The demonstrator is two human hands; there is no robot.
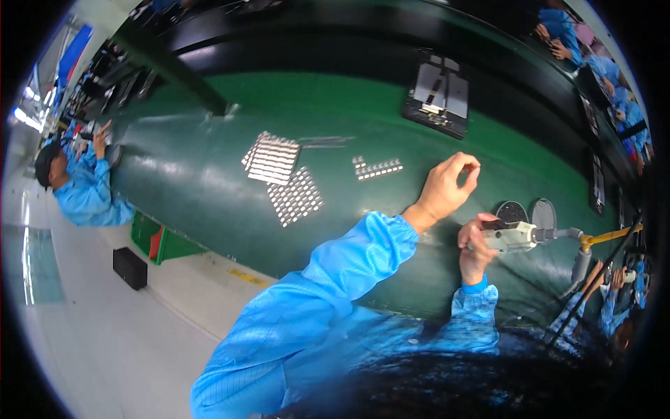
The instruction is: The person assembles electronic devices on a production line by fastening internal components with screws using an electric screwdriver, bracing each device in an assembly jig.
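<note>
My left hand is raised over the green bench, thumb and forefinger curled into a loop. Anything pinched between those fingertips is too small to make out. My right hand, lower and to the right, is closed around a boxy cream-coloured tool; its exact kind is unclear. Left of my left hand lies a small L-shaped strip with light pieces on it. Farther left are a stack of sheets with rows of light pieces and a darker spotted sheet. An opened flat tablet-like device lies beyond my hands.
Two round dishes sit behind the tool. A jointed grey pipe and a yellow bar extend to the right. A dark post stands on the bench. Co-workers in blue sit at left and right. A green bin is below the edge.
</note>
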